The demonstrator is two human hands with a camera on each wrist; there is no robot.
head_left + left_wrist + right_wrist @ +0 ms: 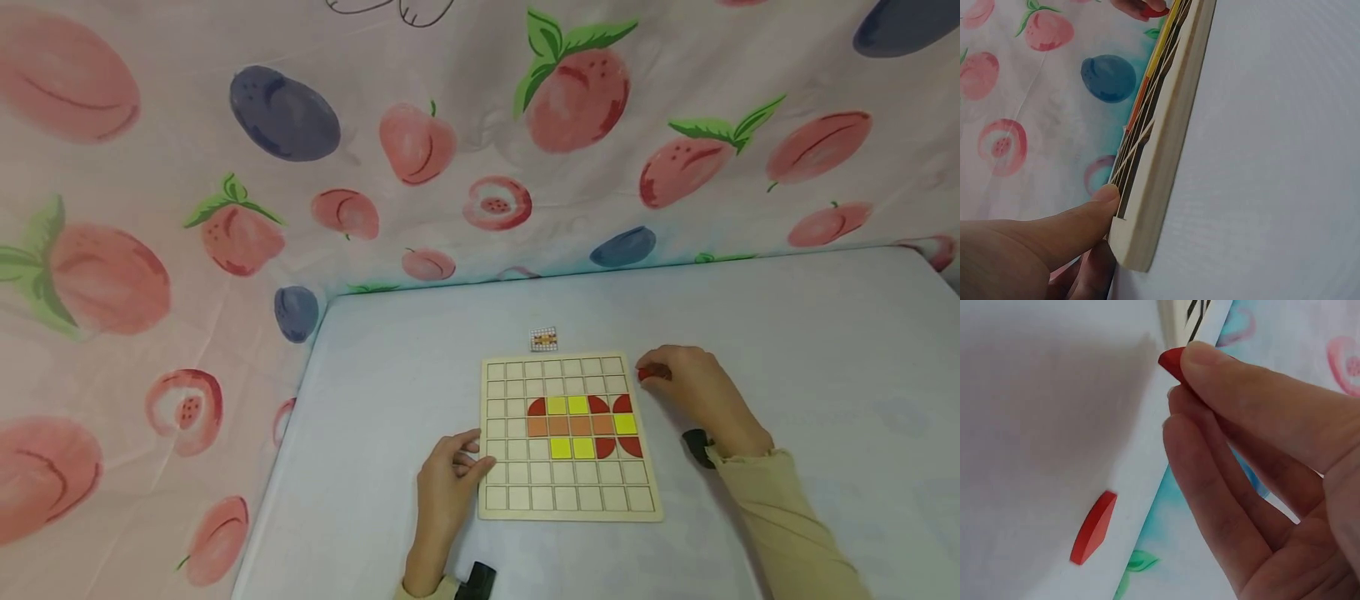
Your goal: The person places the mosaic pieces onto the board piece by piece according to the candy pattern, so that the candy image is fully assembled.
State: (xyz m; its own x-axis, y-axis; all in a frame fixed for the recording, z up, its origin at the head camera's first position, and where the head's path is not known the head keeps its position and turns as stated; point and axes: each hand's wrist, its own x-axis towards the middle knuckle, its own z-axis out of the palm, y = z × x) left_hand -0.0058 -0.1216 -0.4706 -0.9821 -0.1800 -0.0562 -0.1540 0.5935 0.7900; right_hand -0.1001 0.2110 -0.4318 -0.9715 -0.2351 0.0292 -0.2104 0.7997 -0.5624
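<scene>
My right hand pinches a red quarter-circle tile between thumb and fingers, just off the right side of a wooden grid board. A second red quarter-circle tile lies on the white table below that hand in the right wrist view. With the thumb on its rim and the fingers against its edge, my left hand holds the board's left side. Across the board's middle rows lie orange squares, yellow squares and several red quarter-circles.
Just beyond the board's far edge lies a small pattern card with a coloured grid picture. A fruit-print cloth hangs behind the white table and along its left. Dark wrist devices sit at both sleeves.
</scene>
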